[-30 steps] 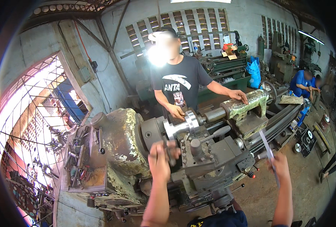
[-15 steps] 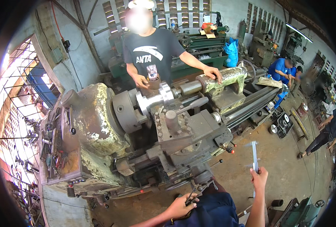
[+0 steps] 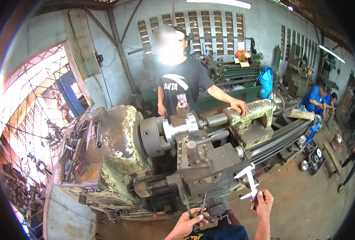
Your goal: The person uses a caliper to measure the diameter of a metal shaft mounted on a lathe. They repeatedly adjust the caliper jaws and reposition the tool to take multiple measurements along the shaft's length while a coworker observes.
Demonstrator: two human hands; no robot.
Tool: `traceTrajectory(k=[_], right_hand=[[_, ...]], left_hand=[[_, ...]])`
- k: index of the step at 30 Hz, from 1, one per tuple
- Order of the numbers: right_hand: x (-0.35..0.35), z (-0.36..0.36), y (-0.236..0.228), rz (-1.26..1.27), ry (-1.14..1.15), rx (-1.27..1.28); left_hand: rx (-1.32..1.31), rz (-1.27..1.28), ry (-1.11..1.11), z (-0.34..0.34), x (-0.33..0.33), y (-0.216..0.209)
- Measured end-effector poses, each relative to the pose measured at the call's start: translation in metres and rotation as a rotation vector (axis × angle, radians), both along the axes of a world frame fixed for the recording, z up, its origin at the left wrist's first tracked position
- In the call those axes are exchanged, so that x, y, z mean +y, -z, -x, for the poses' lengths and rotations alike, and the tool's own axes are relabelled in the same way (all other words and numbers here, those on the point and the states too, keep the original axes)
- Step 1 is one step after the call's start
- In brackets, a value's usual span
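Observation:
My left hand point(image 3: 185, 225), at the lower middle, is closed around a two-legged caliper point(image 3: 188, 207), its dark legs spread and pointing up. In my right hand point(image 3: 264, 205) is a metal vernier caliper point(image 3: 250, 179), upright, its jaws at the top pointing left. Both tools are in front of the lathe carriage, apart from the workpiece. A shiny turned workpiece point(image 3: 192, 125) with two wider collars sits between the lathe chuck point(image 3: 150, 140) and the tailstock point(image 3: 252, 124). The tool post point(image 3: 192, 150) stands on my side of it.
Across the lathe stands a person point(image 3: 183, 86) with one hand on the tailstock. Loose tools point(image 3: 71, 160) lie on the headstock's left end. A handwheel point(image 3: 276, 103) is at the far right of the lathe. Two people in blue point(image 3: 314, 100) crouch farther back. An open black case point(image 3: 314, 160) lies on the floor.
My right hand has brought the vernier caliper left, nearer the lathe. The two-legged caliper now points up from my left hand. The other person's free hand has dropped from near the workpiece. My view has tilted up.

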State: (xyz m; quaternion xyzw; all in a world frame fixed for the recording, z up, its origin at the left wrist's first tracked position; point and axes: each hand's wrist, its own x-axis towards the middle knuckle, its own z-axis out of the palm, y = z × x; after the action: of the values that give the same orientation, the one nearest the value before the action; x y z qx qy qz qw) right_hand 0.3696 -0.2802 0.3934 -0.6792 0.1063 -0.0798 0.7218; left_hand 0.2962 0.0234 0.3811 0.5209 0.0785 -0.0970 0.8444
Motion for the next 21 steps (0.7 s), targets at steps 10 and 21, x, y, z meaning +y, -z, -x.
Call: traceTrajectory(k=[10,21], right_hand=[[0.041,-0.006,-0.008,-0.074,-0.267,-0.108],[0.056,0.020,-0.005,0.314,-0.720,-0.038]], left_hand=[[0.033,-0.047,-0.027,-0.011,0.033,0.003],[0.123,0.351,-0.152,-0.014,0.031,0.003]])
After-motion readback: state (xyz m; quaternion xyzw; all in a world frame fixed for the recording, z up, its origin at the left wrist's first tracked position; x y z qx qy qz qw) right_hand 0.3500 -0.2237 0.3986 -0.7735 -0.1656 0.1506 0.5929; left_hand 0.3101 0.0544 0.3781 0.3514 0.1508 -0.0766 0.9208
